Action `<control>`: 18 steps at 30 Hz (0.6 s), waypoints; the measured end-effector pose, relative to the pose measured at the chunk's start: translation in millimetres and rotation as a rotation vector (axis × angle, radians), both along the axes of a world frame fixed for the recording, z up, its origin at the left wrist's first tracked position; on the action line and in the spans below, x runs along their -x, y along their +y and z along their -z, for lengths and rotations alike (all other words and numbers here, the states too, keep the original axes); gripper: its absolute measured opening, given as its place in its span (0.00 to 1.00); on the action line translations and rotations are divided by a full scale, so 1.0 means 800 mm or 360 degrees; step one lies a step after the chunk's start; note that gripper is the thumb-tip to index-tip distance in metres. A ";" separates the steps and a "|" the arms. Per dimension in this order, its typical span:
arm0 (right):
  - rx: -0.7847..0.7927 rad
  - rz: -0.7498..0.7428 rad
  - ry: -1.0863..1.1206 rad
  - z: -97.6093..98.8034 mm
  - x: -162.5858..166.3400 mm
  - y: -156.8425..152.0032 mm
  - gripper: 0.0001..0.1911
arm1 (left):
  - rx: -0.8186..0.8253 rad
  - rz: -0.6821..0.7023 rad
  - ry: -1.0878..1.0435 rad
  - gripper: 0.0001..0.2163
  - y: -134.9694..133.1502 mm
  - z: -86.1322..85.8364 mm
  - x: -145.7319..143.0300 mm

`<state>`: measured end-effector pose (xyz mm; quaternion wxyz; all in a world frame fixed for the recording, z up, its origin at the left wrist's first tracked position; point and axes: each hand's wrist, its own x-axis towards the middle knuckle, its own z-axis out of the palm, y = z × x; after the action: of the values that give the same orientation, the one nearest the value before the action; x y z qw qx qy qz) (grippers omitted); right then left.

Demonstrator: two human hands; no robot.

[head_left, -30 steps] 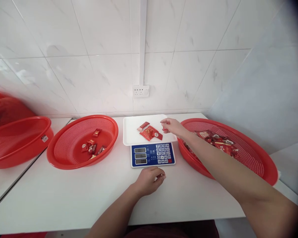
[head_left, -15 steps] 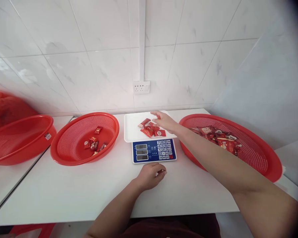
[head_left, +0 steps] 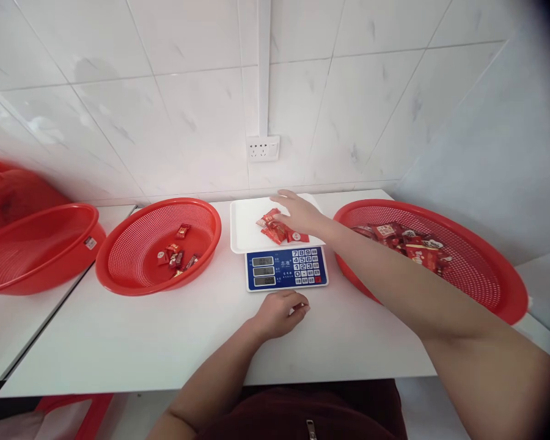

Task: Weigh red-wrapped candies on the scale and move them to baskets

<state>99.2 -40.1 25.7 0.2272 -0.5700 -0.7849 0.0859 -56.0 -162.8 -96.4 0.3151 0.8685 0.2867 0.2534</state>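
My right hand (head_left: 296, 211) reaches over the white tray (head_left: 244, 226) of the blue scale (head_left: 286, 269), fingers stretched flat above a small heap of red wrapped candies (head_left: 275, 229). My left hand (head_left: 279, 313) rests on the white table just in front of the scale, fingers loosely curled with nothing visible in them. A red mesh basket (head_left: 158, 244) to the left of the scale holds several red candies (head_left: 174, 255). A larger red mesh basket (head_left: 467, 269) on the right holds a pile of red candies (head_left: 407, 243).
A solid red basin (head_left: 36, 247) sits on a neighbouring table at far left, with another red shape behind it. A white socket (head_left: 263, 148) is on the tiled wall behind the scale. A wall closes in on the right.
My right hand moved left from the tray's right edge to over the candies, its fingers spreading out. The heap on the tray looks larger. My left hand stayed put.
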 end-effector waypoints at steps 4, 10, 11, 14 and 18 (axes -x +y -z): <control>0.0025 0.0138 -0.0090 -0.005 -0.042 -0.031 0.24 | -0.0048 0.0006 0.0011 0.08 -0.001 -0.001 0.001; 0.0328 0.0462 -0.0202 -0.018 -0.127 -0.096 0.21 | -0.0210 0.0065 0.0053 0.09 -0.006 -0.003 -0.001; 0.0437 0.0521 -0.0228 -0.018 -0.140 -0.107 0.21 | -0.0222 0.0075 0.0057 0.09 -0.007 -0.004 -0.001; 0.0732 0.0626 -0.0346 -0.009 -0.172 -0.132 0.20 | -0.0232 0.0106 0.0059 0.08 -0.009 -0.003 -0.002; 0.0997 0.0540 -0.0520 0.022 -0.205 -0.153 0.16 | -0.0187 0.0119 0.0050 0.08 -0.010 -0.004 -0.003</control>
<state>263.0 -162.3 7.9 -0.0748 -0.7397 -0.6410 0.1908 -53.7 -170.4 -93.3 0.2684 0.8995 0.2437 0.2441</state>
